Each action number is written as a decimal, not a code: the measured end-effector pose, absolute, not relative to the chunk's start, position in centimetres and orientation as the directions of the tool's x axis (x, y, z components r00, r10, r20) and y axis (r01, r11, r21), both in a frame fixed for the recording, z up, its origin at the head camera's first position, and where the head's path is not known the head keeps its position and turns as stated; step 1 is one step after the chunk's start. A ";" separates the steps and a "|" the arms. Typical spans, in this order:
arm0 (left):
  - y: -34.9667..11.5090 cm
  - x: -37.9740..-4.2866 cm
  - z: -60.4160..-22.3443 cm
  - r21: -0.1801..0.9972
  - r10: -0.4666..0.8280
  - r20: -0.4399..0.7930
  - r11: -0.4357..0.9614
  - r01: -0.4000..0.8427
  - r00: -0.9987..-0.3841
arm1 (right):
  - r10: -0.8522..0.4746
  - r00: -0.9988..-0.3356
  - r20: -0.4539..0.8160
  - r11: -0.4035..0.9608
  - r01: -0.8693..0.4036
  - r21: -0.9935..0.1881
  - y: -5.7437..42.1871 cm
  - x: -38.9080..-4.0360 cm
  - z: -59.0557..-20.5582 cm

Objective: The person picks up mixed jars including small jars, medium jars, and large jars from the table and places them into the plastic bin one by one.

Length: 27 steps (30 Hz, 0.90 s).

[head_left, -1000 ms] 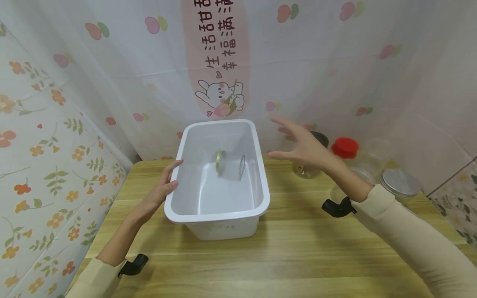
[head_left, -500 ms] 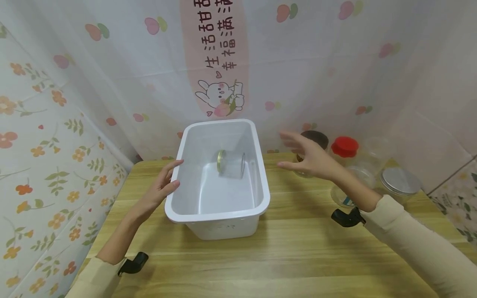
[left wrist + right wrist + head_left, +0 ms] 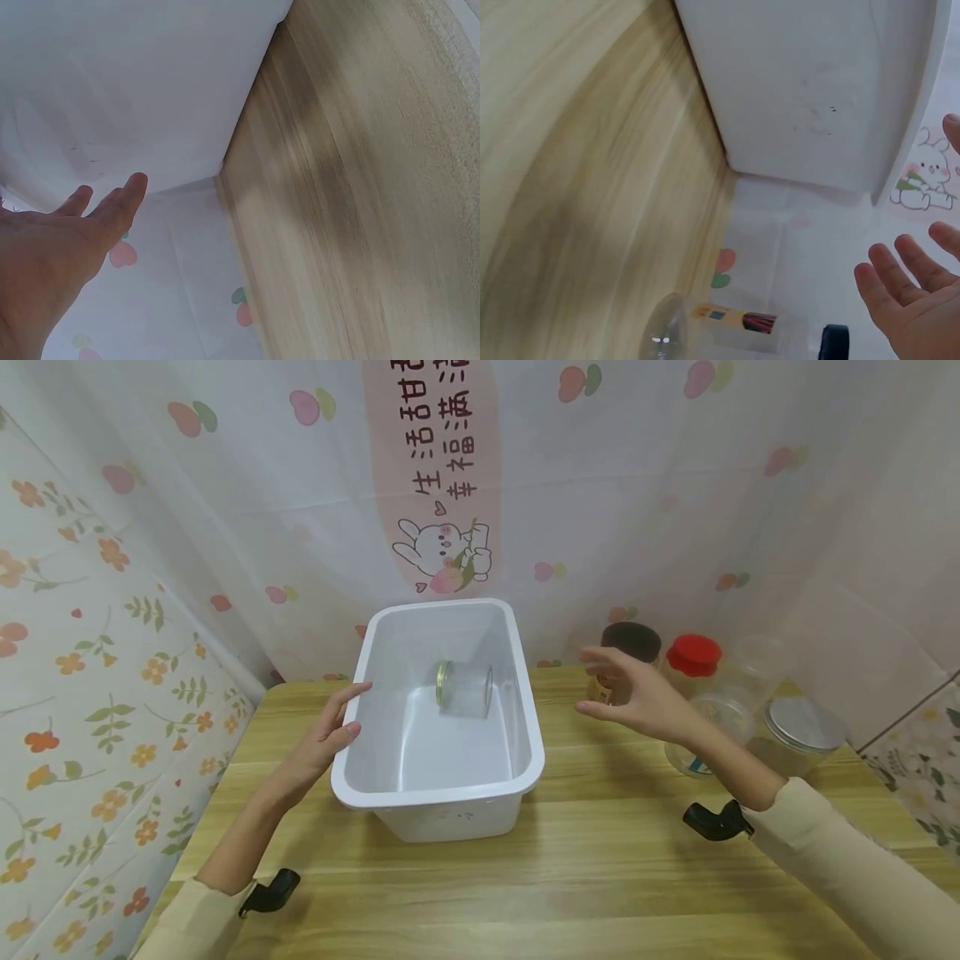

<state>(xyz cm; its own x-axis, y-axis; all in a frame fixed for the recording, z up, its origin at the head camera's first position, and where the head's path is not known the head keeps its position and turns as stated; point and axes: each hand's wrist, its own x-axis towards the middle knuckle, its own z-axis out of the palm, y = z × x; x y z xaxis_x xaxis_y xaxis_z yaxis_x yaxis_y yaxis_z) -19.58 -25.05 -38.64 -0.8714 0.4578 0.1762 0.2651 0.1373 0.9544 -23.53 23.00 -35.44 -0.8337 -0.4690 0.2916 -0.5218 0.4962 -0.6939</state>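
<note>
A white plastic bin (image 3: 438, 798) stands on the wooden table; its outer wall (image 3: 150, 82) fills the top of the left wrist view. Inside lies a clear jar (image 3: 468, 691) on its side, its gold lid facing left. My left hand (image 3: 318, 747) rests at the bin's left rim, fingers extended along it. To the right of the bin, my right hand (image 3: 641, 697) holds nothing, thumb and fingers spread apart. It overlaps a clear jar with a dark lid (image 3: 632, 639) in the head view. The right wrist view shows that jar's yellow label (image 3: 735, 316) below the hand (image 3: 922, 300).
Farther right stand a red-lidded jar (image 3: 693, 656), a silver-lidded jar (image 3: 806, 727) and a clear jar with a blue label (image 3: 682, 760), close together. A printed curtain (image 3: 585, 510) hangs behind the table (image 3: 585, 885).
My right hand has moved right and down, away from the bin towards the dark-lidded jar. My left hand has stayed at the rim.
</note>
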 end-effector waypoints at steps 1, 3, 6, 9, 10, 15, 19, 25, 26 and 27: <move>-25.1 -19.6 -38.7 0.954 0.458 0.176 0.138 0.265 -0.872 | -0.467 -0.834 0.294 0.492 -0.521 -0.697 23.1 -23.5 -35.6; -25.1 -19.6 -38.9 0.955 0.456 0.173 0.140 0.263 -0.873 | -0.463 -0.835 0.299 0.485 -0.520 -0.703 23.3 -23.3 -36.0; -25.2 -19.6 -39.0 0.953 0.449 0.175 0.147 0.265 -0.876 | -0.456 -0.833 0.312 0.476 -0.525 -0.705 23.5 -23.1 -36.4; -25.2 -19.6 -39.0 0.952 0.443 0.174 0.154 0.266 -0.879 | -0.450 -0.829 0.331 0.470 -0.535 -0.702 23.7 -22.9 -36.8; -25.1 -19.6 -38.9 0.952 0.442 0.175 0.154 0.266 -0.880 | -0.449 -0.827 0.338 0.468 -0.540 -0.699 23.8 -22.8 -37.0; -24.9 -19.7 -38.6 0.951 0.437 0.183 0.148 0.271 -0.881 | -0.434 -0.827 0.358 0.450 -0.543 -0.709 24.1 -22.6 -37.2; -24.8 -19.6 -38.6 0.952 0.433 0.175 0.154 0.263 -0.884 | -0.425 -0.837 0.344 0.444 -0.524 -0.726 24.3 -22.3 -37.2; -24.9 -19.6 -38.8 0.953 0.431 0.170 0.158 0.259 -0.886 | -0.417 -0.837 0.354 0.428 -0.525 -0.736 24.7 -22.0 -37.4; -24.9 -19.6 -38.8 0.952 0.430 0.171 0.159 0.261 -0.886 | -0.416 -0.833 0.364 0.426 -0.533 -0.731 24.8 -21.9 -37.5; -24.9 -19.6 -38.9 0.952 0.430 0.171 0.160 0.261 -0.887 | -0.414 -0.830 0.374 0.422 -0.539 -0.729 24.9 -21.9 -37.6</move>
<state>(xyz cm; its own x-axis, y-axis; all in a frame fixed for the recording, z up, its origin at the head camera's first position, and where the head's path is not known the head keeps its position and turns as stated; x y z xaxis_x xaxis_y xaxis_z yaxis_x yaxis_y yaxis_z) -19.65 -24.90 -38.88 -0.8866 0.4296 0.1714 0.2613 0.1596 0.9520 -21.87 24.90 -37.60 -0.8299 -0.4137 0.3742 -0.5390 0.4219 -0.7290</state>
